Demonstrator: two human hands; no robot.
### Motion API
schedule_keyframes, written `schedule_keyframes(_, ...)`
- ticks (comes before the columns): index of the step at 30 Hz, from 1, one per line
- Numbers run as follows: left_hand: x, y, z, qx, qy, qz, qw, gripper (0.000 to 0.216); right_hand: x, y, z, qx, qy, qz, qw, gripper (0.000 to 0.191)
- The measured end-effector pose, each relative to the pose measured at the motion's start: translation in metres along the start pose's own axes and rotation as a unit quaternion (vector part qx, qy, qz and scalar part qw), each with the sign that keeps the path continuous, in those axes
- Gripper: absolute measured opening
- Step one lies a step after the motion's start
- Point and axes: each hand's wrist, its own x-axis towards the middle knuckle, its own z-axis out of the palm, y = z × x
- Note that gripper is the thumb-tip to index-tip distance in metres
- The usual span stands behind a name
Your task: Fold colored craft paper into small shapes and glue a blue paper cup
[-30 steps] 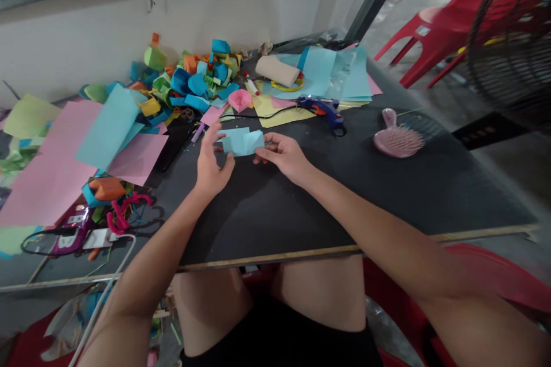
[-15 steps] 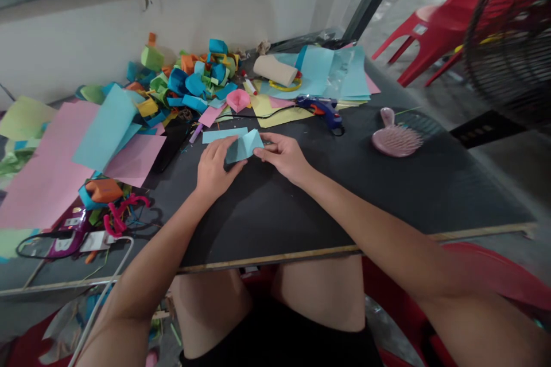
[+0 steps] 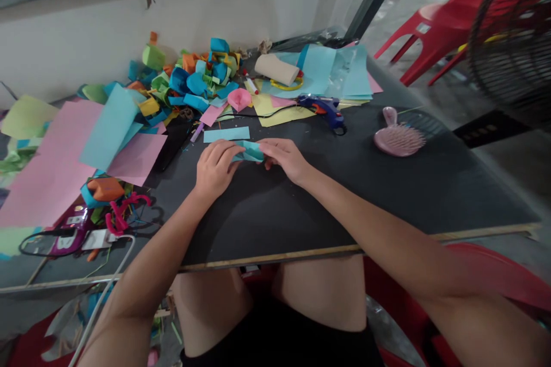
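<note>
My left hand (image 3: 215, 167) and my right hand (image 3: 286, 159) meet over a small folded light-blue paper (image 3: 249, 152) on the black tabletop (image 3: 327, 195). Both hands pinch the paper and press it down against the table, left fingers on its near left end, right fingers on its right end. Just behind it lies a flat light-blue paper strip (image 3: 226, 134), apart from both hands.
A heap of folded coloured paper pieces (image 3: 193, 83) sits at the back. Large pink and blue sheets (image 3: 77, 149) lie left. A blue glue gun (image 3: 327, 110), a cardboard roll (image 3: 278, 69), a pink hairbrush (image 3: 398, 138) and red chairs (image 3: 434, 17) are to the right.
The blue paper was held up between both hands, then folded over and lowered flat to the table. A separate strip now lies exposed behind it.
</note>
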Motion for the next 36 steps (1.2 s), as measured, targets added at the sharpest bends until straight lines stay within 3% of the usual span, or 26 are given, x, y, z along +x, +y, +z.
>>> schedule_keyframes(4,0.0,0.002,-0.002,0.031,0.005,0.065,0.997,0.011,0.0,0.003,0.0,-0.062,0.041,-0.027,0.997,0.039)
schedule_keyframes(14,0.006,0.005,-0.011,0.073,0.017,0.158,0.985,0.011,-0.003,0.0,0.001,-0.061,0.13,-0.083,0.986,0.031)
schedule_keyframes(17,0.004,0.006,-0.011,0.072,0.017,0.179,0.981,0.012,-0.002,0.0,0.003,-0.022,0.157,-0.094,0.983,0.027)
schedule_keyframes(21,0.003,0.006,-0.011,0.08,-0.012,0.197,0.977,0.017,0.0,0.0,0.006,0.085,0.132,-0.03,0.987,0.026)
schedule_keyframes(26,0.006,0.006,-0.01,0.041,-0.027,0.17,0.984,0.011,0.0,-0.001,0.007,0.133,0.102,0.038,0.985,0.033)
schedule_keyframes(36,0.0,0.004,-0.003,-0.005,-0.021,0.045,0.999,0.012,-0.002,-0.003,0.007,0.084,0.067,0.027,0.994,0.039)
